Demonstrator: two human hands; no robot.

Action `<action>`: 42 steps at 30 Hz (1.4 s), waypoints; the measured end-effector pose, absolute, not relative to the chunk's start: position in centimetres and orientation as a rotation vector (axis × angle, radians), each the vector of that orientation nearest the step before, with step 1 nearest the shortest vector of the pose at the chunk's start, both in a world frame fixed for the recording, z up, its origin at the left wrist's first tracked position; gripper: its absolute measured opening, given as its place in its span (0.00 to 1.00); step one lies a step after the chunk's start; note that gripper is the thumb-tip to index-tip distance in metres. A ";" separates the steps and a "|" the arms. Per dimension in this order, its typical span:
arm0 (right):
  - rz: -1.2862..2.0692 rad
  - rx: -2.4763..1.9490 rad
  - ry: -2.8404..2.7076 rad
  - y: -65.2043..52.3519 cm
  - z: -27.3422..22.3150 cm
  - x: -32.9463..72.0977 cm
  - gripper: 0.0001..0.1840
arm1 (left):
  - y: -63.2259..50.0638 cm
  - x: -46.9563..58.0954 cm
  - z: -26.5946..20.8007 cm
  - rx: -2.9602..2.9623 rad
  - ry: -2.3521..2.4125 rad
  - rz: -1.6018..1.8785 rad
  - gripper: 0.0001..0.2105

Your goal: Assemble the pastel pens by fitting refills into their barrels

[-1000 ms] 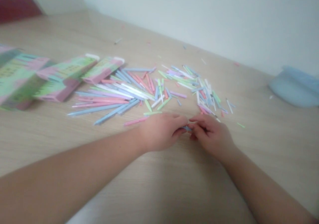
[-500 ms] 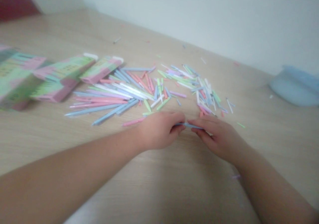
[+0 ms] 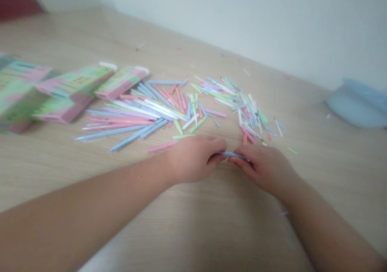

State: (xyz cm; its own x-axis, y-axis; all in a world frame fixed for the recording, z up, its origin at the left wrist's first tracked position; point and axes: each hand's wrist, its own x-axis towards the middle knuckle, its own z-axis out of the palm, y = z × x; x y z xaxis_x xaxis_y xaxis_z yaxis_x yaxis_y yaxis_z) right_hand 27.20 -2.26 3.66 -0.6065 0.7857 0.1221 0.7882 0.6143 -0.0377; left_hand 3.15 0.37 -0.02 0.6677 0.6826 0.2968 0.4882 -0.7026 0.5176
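Note:
Between my two hands lies a slim blue pen (image 3: 230, 154), roughly level above the table. My left hand (image 3: 198, 158) pinches its left end, and my right hand (image 3: 261, 165) pinches the right end; the fingers cover most of it. Just beyond my left hand spread long pastel pen barrels (image 3: 130, 121) in blue, pink, white and lilac. Short green, red and blue pen parts (image 3: 193, 111) lie in the middle. Past my right hand is a loose heap of small thin pieces (image 3: 248, 111), some with dark tips.
Green and pink printed boxes (image 3: 75, 88) stand in a row at the left. A pale blue pouch-like thing (image 3: 356, 102) rests near the wall on the right. Small scraps (image 3: 140, 46) are scattered over the wooden table (image 3: 181, 231). Something dark red (image 3: 18, 2) shows at the far left.
My right fingers have closed in around the blue pen's right end, and a little more of the pen shows next to my left fingertips. The piles and boxes stay as they were.

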 end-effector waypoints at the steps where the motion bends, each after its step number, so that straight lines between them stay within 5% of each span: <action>1: 0.059 -1.366 -2.686 -2.3 3.7 27.1 0.23 | 0.3 3.2 0.0 2.510 0.914 0.673 0.08; 9: 1.120 -1.660 -2.126 -3.0 3.9 25.3 0.31 | 0.3 3.1 0.1 2.684 0.890 0.670 0.13; 11: 1.033 -1.635 -2.130 -3.0 3.7 25.1 0.30 | 0.4 3.1 0.0 2.681 0.911 0.672 0.13; 18: -0.111 -1.101 -2.639 -2.7 3.2 27.0 0.05 | 0.6 3.1 -0.1 2.515 1.006 0.742 0.12; 22: -0.288 -1.102 -2.606 -2.4 2.7 27.4 0.08 | 0.8 3.0 -0.2 2.494 1.001 0.741 0.13; 28: -0.089 -1.308 -2.529 -2.5 2.9 26.7 0.21 | 0.9 2.9 -0.4 2.509 0.949 0.731 0.13; 32: 0.079 -1.315 -2.522 -2.6 3.2 27.0 0.15 | 0.8 2.9 -0.4 2.512 1.003 0.732 0.13; 38: -0.179 -1.187 -2.693 -2.3 2.9 27.4 0.18 | 0.9 3.0 -0.2 2.551 0.931 0.645 0.15; 42: 0.219 -1.458 -2.577 -2.4 3.1 27.0 0.26 | 0.9 3.0 -0.1 2.583 0.954 0.616 0.16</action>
State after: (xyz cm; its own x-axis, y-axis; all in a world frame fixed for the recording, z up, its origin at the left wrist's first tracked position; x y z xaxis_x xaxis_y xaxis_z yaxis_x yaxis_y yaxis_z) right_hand 27.01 -2.36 3.15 -0.5064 0.8588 0.0776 0.8334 0.5105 -0.2117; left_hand 2.98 0.90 -0.15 0.6842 0.6720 0.2833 0.5347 -0.7264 0.4318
